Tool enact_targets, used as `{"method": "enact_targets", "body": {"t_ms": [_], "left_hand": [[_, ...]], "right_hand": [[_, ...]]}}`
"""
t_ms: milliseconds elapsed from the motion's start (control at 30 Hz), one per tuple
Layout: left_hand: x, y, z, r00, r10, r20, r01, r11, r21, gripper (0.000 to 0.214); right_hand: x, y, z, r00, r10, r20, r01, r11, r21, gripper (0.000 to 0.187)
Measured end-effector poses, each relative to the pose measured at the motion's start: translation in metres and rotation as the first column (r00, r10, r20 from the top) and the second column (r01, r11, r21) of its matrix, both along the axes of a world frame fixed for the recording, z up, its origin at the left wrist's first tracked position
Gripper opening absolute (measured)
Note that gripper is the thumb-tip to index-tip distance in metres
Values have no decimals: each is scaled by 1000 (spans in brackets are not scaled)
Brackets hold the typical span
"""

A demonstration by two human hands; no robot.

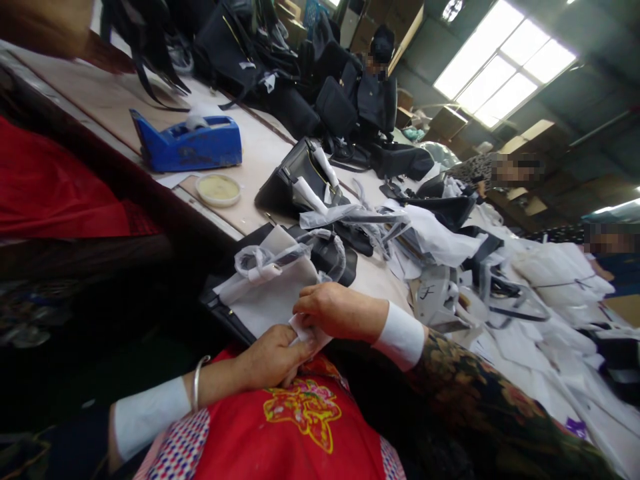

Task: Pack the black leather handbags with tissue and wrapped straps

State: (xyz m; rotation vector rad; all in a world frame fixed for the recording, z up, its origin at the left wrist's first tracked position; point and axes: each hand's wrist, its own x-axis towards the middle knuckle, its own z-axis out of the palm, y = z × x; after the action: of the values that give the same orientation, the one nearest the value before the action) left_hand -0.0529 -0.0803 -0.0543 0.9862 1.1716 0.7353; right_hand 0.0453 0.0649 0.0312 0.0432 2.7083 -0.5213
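Observation:
Close in front of me a black handbag (227, 319) lies at the table's edge, with a sheet of white paper (270, 300) over its side. Clear plastic film is wrapped round its handles (250, 260). My left hand (275, 357) is closed, thumb against a small folded piece of white paper (300, 327) at the bag's near edge. Fingers bent, my right hand (337, 310) pinches the same piece from above. Both hands nearly touch. Their fingertips are partly hidden, so the fold itself is hard to make out.
A blue tape dispenser (200, 143) and a round dish of pale yellow stuff (219, 189) stand to the left. Another black handbag (295, 177) sits beyond. White wrapping (540, 333) is heaped at right. A co-worker's blurred arm (60, 33) reaches in at upper left.

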Motion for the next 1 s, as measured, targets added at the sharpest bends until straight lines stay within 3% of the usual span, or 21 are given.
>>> {"method": "enact_targets", "body": {"t_ms": [133, 333, 433, 567, 700, 833, 1000], "left_hand": [[-1, 0, -3, 1000, -7, -6, 7, 1000, 10, 61], [-2, 2, -2, 998, -13, -67, 14, 1000, 4, 59], [-1, 3, -1, 997, 2, -82, -2, 1000, 9, 56], [-1, 3, -2, 996, -9, -86, 8, 1000, -15, 54], [0, 3, -5, 997, -11, -70, 10, 1000, -20, 55], [0, 3, -5, 997, 11, -78, -13, 1000, -19, 59], [-1, 5, -3, 999, 0, -39, 0, 1000, -11, 63]], "right_hand": [[-2, 0, 1, 998, -64, -27, 63, 997, -53, 32], [-1, -5, 5, 989, -133, -71, 130, 991, -34, 33], [0, -6, 4, 991, -107, -83, 105, 994, -26, 30], [-3, -3, 1, 998, -53, -22, 51, 997, -51, 10], [-5, 3, -4, 998, 45, -45, -47, 997, -53, 10], [-1, 2, -7, 987, 131, -91, -126, 990, 58, 15], [8, -6, -12, 979, 161, -123, -138, 975, 175, 7]]}}
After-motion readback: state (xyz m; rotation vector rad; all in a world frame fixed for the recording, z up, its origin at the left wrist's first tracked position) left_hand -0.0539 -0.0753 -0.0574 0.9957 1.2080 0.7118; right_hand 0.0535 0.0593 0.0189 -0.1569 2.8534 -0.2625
